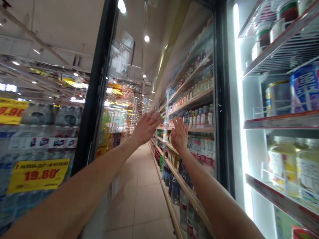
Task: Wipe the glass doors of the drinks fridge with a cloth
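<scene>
Both my arms reach forward to a glass fridge door (159, 66) with a black frame (94, 99). My left hand (146, 126) lies flat on the glass, fingers stretched out and slightly blurred. My right hand (178, 133) is beside it, palm on the glass with fingers pointing up. Neither hand holds anything. Through the glass I see the aisle floor (144, 199) and long shelves of bottled drinks (196, 116).
At the right, the lit open fridge has shelves (281, 121) with jars (281, 162) and cans (304, 86). Stacked packs of water bottles (37, 142) with yellow price signs (37, 174) stand at the left. Ceiling lights hang overhead.
</scene>
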A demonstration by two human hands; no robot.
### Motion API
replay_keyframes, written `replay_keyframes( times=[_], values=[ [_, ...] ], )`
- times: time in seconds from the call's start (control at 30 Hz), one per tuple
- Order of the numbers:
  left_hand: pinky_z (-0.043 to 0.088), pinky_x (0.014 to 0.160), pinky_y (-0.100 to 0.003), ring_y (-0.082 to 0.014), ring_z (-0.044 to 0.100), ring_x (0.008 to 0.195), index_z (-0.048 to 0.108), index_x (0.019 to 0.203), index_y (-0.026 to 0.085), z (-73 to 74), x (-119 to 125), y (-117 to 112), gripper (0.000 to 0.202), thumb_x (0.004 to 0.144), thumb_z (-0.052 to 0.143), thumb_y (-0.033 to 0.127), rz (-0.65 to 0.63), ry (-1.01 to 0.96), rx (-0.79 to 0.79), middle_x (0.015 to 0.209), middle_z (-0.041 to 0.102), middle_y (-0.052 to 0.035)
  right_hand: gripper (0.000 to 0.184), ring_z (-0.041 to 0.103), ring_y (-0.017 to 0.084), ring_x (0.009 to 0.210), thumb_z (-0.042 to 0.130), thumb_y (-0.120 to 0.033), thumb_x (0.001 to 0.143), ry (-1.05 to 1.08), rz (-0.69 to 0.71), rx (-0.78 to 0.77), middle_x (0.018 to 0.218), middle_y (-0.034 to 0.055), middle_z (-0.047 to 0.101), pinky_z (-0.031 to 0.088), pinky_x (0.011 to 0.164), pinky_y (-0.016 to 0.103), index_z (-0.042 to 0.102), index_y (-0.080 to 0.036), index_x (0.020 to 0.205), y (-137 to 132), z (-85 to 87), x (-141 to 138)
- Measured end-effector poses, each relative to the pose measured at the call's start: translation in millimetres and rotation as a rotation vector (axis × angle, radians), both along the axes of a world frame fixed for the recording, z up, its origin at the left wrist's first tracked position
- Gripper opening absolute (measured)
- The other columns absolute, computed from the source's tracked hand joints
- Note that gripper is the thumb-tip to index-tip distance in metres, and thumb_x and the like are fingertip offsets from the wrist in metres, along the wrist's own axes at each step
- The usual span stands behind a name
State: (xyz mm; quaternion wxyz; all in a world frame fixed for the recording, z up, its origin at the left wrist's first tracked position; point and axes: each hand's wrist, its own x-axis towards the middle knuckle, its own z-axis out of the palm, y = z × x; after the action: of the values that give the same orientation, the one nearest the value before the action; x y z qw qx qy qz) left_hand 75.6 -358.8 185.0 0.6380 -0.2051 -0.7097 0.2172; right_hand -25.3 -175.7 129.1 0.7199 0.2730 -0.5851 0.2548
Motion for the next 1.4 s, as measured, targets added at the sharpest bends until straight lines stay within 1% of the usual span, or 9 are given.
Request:
replay_keyframes(
  times=[0.07, 0.27, 0.47, 0.67, 0.73, 0.9, 1.1, 1.3, 1.4],
  values=[
    [0.027, 0.11, -0.043, -0.0204, 0.03, 0.136, 0.049, 0.127, 0.029, -3.4, 2.5, -5.7, 0.04, 0.091, 0.034, 0.021, 0.009, -0.073, -0.121, 0.139, 0.046, -0.0014, 0.041, 0.033, 0.021, 0.135, 0.028, -0.027, 0.092, 0.006, -0.005, 0.006, 0.14, 0.0073, 0.047, 0.023, 0.111, 0.045, 0.051, -0.019, 0.126, 0.1, -0.1, -0.2],
    [0.025, 0.108, -0.054, -0.0287, 0.021, 0.139, 0.046, 0.13, 0.022, 7.1, 14.9, -23.1, 0.041, 0.091, 0.036, 0.024, -0.017, 0.27, 0.494, 0.145, 0.036, -0.0102, 0.04, 0.033, 0.021, 0.135, 0.03, -0.026, 0.092, -0.011, -0.002, 0.001, 0.139, 0.0075, 0.047, 0.025, 0.11, 0.046, 0.051, -0.02, 0.126, -0.7, 0.0, -0.3],
    [0.025, 0.111, -0.043, -0.0194, 0.028, 0.137, 0.049, 0.128, 0.032, -26.2, 4.1, -2.0, 0.041, 0.091, 0.035, 0.02, 0.033, -0.105, -0.125, 0.142, 0.044, 0.0002, 0.041, 0.032, 0.021, 0.136, 0.03, -0.026, 0.091, -0.017, 0.005, 0.012, 0.14, 0.0073, 0.046, 0.024, 0.11, 0.046, 0.05, -0.02, 0.127, -1.1, -0.5, 1.6],
    [0.025, 0.109, -0.054, -0.0283, 0.022, 0.139, 0.041, 0.134, 0.023, -6.5, 10.6, -11.2, 0.046, 0.088, 0.04, 0.023, 0.042, 0.256, 0.56, 0.147, 0.034, -0.0091, 0.041, 0.034, 0.022, 0.134, 0.031, -0.026, 0.091, -0.026, -0.004, -0.002, 0.139, 0.0076, 0.048, 0.025, 0.109, 0.047, 0.051, -0.02, 0.126, -1.2, -0.1, 0.1],
    [0.024, 0.109, -0.053, -0.0266, 0.019, 0.14, 0.04, 0.135, 0.024, -12.3, 7.9, -2.3, 0.047, 0.088, 0.038, 0.021, 0.041, 0.204, 0.489, 0.147, 0.034, -0.0082, 0.041, 0.034, 0.022, 0.134, 0.031, -0.026, 0.09, -0.025, -0.003, -0.002, 0.139, 0.0077, 0.047, 0.025, 0.109, 0.047, 0.051, -0.02, 0.126, -1.2, -0.1, 0.2],
    [0.024, 0.112, -0.043, -0.0189, 0.025, 0.138, 0.044, 0.132, 0.031, -27.0, 3.8, 3.2, 0.045, 0.09, 0.035, 0.019, 0.042, -0.113, -0.083, 0.142, 0.043, -0.0003, 0.041, 0.033, 0.021, 0.135, 0.031, -0.026, 0.091, -0.001, 0.002, 0.007, 0.14, 0.0084, 0.046, 0.024, 0.11, 0.047, 0.05, -0.019, 0.127, -0.7, -0.8, 0.8],
    [0.023, 0.108, -0.055, -0.0288, 0.019, 0.14, 0.041, 0.135, 0.022, 0.2, 15.6, -19.4, 0.046, 0.089, 0.037, 0.023, 0.012, 0.238, 0.553, 0.147, 0.033, -0.0111, 0.041, 0.033, 0.021, 0.135, 0.031, -0.027, 0.091, -0.002, 0.014, 0.0, 0.14, 0.0093, 0.046, 0.024, 0.11, 0.048, 0.051, -0.019, 0.126, -0.8, -1.3, -0.3],
    [0.026, 0.111, -0.043, -0.0198, 0.029, 0.137, 0.045, 0.132, 0.031, -22.6, 8.0, 1.6, 0.046, 0.089, 0.036, 0.017, 0.042, -0.106, -0.118, 0.142, 0.044, -0.0011, 0.041, 0.033, 0.021, 0.135, 0.031, -0.026, 0.091, -0.006, 0.014, 0.003, 0.14, 0.0086, 0.047, 0.024, 0.11, 0.047, 0.05, -0.02, 0.127, -1.2, -1.8, 0.7],
    [0.024, 0.11, -0.049, -0.0236, 0.025, 0.138, 0.046, 0.131, 0.029, -9.5, 13.7, -10.6, 0.043, 0.09, 0.036, 0.021, 0.036, 0.052, 0.174, 0.144, 0.04, -0.0042, 0.042, 0.034, 0.021, 0.135, 0.03, -0.026, 0.091, 0.004, 0.006, 0.0, 0.139, 0.0091, 0.047, 0.025, 0.109, 0.046, 0.051, -0.018, 0.127, -1.0, -1.8, 0.4]
  ],
)
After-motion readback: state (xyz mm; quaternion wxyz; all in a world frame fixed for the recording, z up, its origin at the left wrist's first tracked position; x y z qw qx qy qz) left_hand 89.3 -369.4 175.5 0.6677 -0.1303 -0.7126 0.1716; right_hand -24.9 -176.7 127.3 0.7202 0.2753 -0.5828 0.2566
